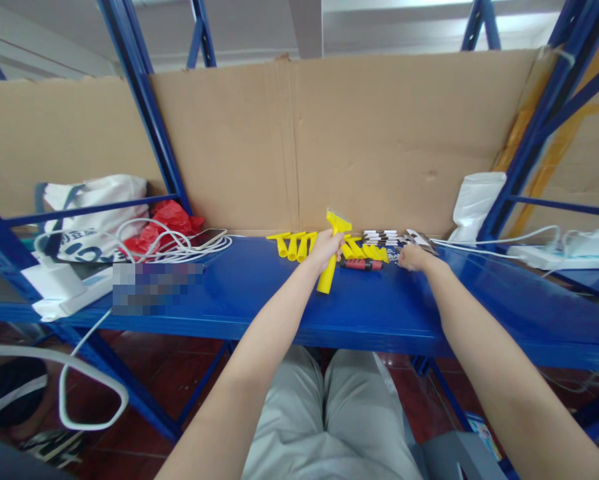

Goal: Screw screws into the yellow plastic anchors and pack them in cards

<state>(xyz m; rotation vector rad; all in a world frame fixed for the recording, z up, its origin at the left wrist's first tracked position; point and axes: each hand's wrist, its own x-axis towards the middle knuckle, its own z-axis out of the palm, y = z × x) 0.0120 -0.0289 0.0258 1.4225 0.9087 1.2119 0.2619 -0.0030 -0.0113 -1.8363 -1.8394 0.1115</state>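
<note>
My left hand [325, 250] is closed around a yellow plastic scraper [328, 277], held tilted above the blue shelf with its wide head up. My right hand [413, 257] is at the back of the shelf, fingers pinched down beside a small pile of tiny parts [393, 255]; whatever is in them is too small to make out. Behind that hand lie flat metal blades [421, 240]. Several yellow scraper handles [292, 247] lie in a row left of my left hand, and more yellow pieces [362, 250] lie to its right. A red and black screwdriver [363, 265] lies in front of those.
White-and-dark strips [380, 237] are stacked against the cardboard wall [359, 147]. At left on the shelf [259, 293] are a power strip [79, 293], coiled white cables [199, 248], a red bag [172, 223] and a white cloth bag [99, 213]. A white pouch [476, 207] stands right.
</note>
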